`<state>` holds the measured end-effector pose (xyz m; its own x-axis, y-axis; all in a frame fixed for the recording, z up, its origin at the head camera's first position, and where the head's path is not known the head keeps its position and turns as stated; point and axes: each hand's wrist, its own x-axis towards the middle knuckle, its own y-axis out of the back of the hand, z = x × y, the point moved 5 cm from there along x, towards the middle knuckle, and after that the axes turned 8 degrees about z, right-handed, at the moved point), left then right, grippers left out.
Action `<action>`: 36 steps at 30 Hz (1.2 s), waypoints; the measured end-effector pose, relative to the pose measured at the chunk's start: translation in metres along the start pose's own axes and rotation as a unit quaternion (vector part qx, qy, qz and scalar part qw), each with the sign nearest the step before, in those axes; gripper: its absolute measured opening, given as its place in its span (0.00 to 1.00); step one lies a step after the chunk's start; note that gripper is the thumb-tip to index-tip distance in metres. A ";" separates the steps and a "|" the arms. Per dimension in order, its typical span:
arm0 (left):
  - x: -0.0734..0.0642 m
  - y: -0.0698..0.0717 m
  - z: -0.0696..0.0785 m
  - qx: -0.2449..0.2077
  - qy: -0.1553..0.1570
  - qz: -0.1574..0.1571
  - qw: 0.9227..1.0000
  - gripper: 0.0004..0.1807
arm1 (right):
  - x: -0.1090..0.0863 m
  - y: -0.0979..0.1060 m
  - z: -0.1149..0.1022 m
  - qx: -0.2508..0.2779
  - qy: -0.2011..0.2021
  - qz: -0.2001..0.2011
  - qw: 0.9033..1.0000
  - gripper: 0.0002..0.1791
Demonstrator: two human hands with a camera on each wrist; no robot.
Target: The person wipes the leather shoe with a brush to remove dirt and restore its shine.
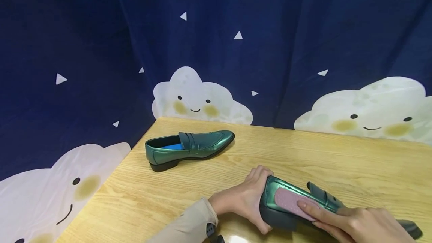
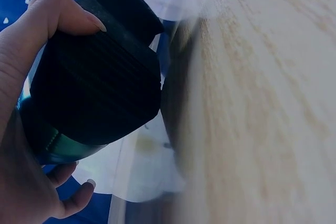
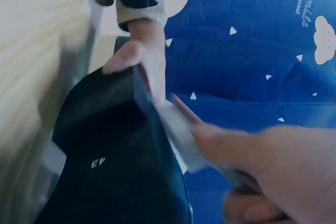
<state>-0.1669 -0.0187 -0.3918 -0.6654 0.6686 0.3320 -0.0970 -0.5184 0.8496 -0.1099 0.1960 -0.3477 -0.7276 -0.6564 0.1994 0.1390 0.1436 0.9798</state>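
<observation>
A dark green penny loafer (image 1: 275,185) is tipped on its side at the front right of the head view. My left hand (image 1: 244,198) grips its heel end, and in the left wrist view the thumb lies across the black heel (image 2: 94,93). My right hand (image 1: 368,222) holds a flat pink pad (image 1: 287,198) with a rounded end, laid against the loafer's upturned side. In the right wrist view the black sole (image 3: 118,182) shows the number 43. The loafer's toe is partly hidden behind my right hand.
A matching green loafer (image 1: 210,143) with a blue insole (image 1: 173,147) stands upright on the wooden table (image 1: 135,198), farther back and to the left. A dark blue curtain (image 1: 216,48) with clouds hangs behind the table's back and left edges.
</observation>
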 end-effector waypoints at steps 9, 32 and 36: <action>-0.001 -0.001 0.001 0.007 0.001 0.003 1.000 0.60 | -0.005 0.002 0.006 -0.035 -0.058 -0.022 0.997 0.30; -0.004 0.000 0.001 -0.012 0.003 0.002 1.000 0.60 | -0.010 0.003 0.002 -0.015 -0.078 -0.031 0.996 0.29; -0.002 0.001 0.001 -0.017 0.002 0.010 1.000 0.61 | -0.008 0.006 -0.001 -0.006 -0.078 -0.019 0.997 0.28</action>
<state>-0.1644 -0.0199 -0.3916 -0.6708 0.6558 0.3464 -0.1094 -0.5495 0.8283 -0.1029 0.2013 -0.3436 -0.8280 -0.5381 0.1579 0.1164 0.1105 0.9870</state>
